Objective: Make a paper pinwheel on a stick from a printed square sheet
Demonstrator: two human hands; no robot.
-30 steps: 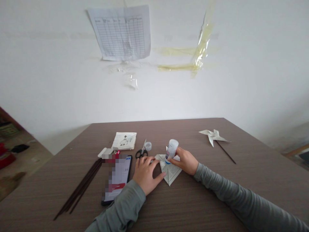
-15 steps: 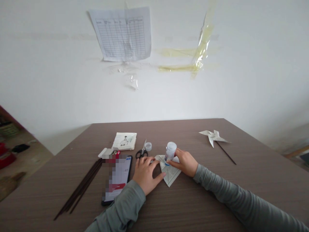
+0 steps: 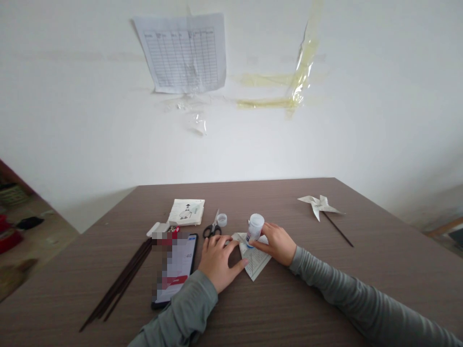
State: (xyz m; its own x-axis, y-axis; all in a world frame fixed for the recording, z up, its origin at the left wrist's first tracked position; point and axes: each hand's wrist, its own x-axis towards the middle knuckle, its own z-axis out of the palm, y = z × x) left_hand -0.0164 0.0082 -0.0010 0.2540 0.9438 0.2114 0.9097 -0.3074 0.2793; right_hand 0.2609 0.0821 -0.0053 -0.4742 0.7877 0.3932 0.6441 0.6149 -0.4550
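A folded piece of printed paper (image 3: 257, 262) lies on the brown table (image 3: 325, 299) in front of me. My left hand (image 3: 217, 260) rests flat on its left part, fingers spread, holding it down. My right hand (image 3: 277, 242) grips a white glue stick (image 3: 254, 228), tilted with its blue tip down against the paper near the fold's centre. The stick's small round cap (image 3: 222, 220) lies apart, behind the paper, beside black-handled scissors (image 3: 211, 228).
A phone (image 3: 176, 270) lies left of my left hand, with a bundle of thin dark sticks (image 3: 119, 284) further left. A small booklet (image 3: 186, 211) sits behind them. A finished paper pinwheel on a stick (image 3: 320, 205) lies at the right.
My right hand has lowered the glue stick slightly, bringing its tip down onto the paper. My left hand has stayed on the paper.
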